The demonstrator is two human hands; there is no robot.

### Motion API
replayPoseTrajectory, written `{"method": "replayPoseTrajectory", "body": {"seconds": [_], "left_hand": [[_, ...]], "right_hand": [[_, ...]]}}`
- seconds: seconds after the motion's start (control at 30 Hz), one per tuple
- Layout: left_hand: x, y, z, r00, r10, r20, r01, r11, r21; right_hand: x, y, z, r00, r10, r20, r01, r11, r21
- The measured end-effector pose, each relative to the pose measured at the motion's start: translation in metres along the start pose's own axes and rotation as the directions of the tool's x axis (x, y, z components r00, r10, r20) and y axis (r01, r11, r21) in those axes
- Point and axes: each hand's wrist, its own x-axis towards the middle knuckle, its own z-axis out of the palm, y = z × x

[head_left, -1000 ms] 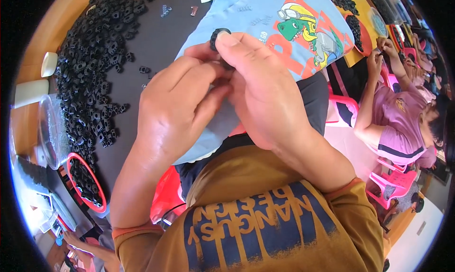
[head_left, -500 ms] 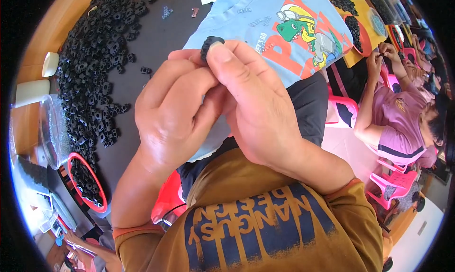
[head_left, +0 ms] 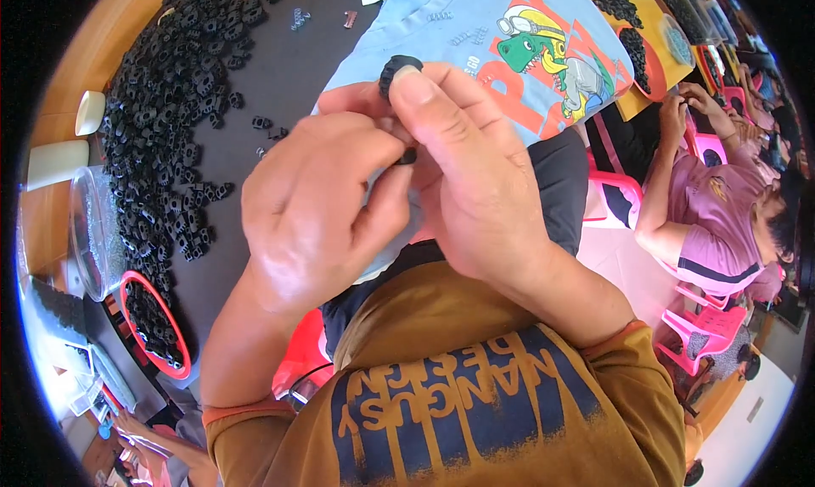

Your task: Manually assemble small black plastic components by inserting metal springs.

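Pinched between the thumb and fingers of my right hand [head_left: 480,168] is a small curved black hair-clip half [head_left: 397,69], held over a folded light-blue T-shirt [head_left: 407,20]. My left hand [head_left: 297,194] is beside it, fingers closed around another small black hair-clip piece [head_left: 408,156], of which only the end shows. The left fingertips behind the upper piece are partly hidden. Small metal springs [head_left: 463,37] lie on the shirt.
A large heap of black clip pieces [head_left: 161,130] covers the table's left side. Beside it stand a clear container [head_left: 89,232] and a red-rimmed basket [head_left: 182,364]. At right, a person in a pink shirt [head_left: 722,224] works near a yellow table [head_left: 632,105].
The upper black piece and my right hand have shifted slightly right. My left hand has turned, and a second black piece now shows in its fingers.
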Motion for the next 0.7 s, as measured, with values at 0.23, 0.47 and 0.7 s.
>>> {"method": "replayPoseTrajectory", "body": {"seconds": [0.23, 0.47, 0.7], "left_hand": [[-0.006, 0.003, -0.01, 0.876, -0.483, -0.01, 0.413, 0.76, -0.503], [0.002, 0.005, -0.016, 0.815, -0.558, 0.157, 0.55, 0.659, -0.512], [0.002, -0.005, -0.02, 0.866, -0.412, 0.285, 0.497, 0.772, -0.396]], "right_hand": [[0.002, 0.006, -0.03, 0.97, -0.217, 0.107, 0.239, 0.922, -0.305], [0.007, 0.013, -0.041, 0.916, -0.32, 0.241, 0.399, 0.671, -0.625], [0.006, 0.004, -0.048, 0.895, -0.233, 0.381, 0.444, 0.564, -0.696]]}}
